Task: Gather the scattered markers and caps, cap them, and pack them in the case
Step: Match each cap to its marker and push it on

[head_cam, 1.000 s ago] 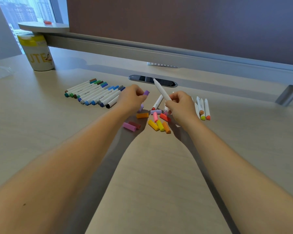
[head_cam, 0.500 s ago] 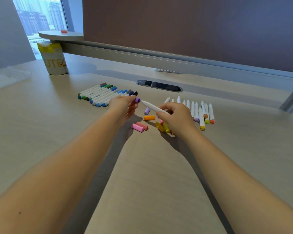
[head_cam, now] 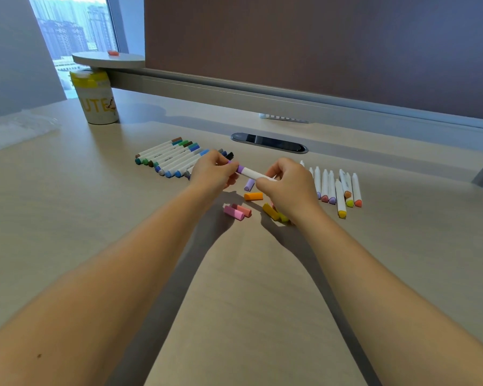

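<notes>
Both hands (head_cam: 253,178) on marker (head_cam: 253,173); loose caps (head_cam: 237,212) below, capped row (head_cam: 169,159) left.

Mid-frame, left hand (head_cam: 211,174) pinches a purple cap (head_cam: 239,168) onto the white marker (head_cam: 255,173) gripped by the right hand (head_cam: 289,185); loose caps (head_cam: 253,196) lie just below on the worktop (head_cam: 234,288).

capped markers (head_cam: 176,160) left | loose caps (head_cam: 241,210) centre | uncapped markers (head_cam: 336,188) right, apparently

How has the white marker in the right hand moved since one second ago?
Yes. The white marker has tipped from pointing up and away to lying nearly level, its tip now toward the capped markers on the left.
</notes>
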`<act>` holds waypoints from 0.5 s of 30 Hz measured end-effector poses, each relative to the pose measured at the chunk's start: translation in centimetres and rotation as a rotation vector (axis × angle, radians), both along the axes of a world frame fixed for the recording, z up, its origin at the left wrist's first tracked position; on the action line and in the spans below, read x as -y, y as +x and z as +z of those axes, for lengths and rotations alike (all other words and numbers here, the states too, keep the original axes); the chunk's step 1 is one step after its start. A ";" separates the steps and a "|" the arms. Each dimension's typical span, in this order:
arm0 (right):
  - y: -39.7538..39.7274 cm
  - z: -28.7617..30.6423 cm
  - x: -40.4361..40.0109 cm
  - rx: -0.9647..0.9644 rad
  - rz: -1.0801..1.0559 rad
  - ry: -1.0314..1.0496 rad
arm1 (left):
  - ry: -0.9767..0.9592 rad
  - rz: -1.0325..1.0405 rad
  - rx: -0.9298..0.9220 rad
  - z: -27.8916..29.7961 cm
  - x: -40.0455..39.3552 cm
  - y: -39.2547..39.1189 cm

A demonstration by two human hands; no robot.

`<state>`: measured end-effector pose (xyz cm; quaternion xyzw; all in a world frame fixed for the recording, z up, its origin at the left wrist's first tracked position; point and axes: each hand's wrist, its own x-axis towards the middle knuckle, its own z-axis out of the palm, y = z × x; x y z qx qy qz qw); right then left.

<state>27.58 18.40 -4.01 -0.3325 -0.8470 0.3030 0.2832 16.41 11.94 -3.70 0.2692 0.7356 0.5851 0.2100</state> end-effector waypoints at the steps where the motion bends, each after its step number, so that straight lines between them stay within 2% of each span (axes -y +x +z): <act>1: 0.0 0.1 0.0 0.001 0.012 0.002 | -0.008 -0.017 -0.017 0.1 0.1 -0.1; 7: -0.8 0.9 0.0 -0.182 0.104 -0.154 | 0.119 -0.066 0.144 1.6 0.0 -0.3; 10: -1.5 0.8 0.2 -0.168 0.127 -0.118 | 0.058 -0.176 0.222 1.9 -0.1 0.5; 15: -1.6 0.3 -1.0 -0.129 0.107 -0.078 | 0.027 -0.084 0.170 1.7 -0.7 -0.2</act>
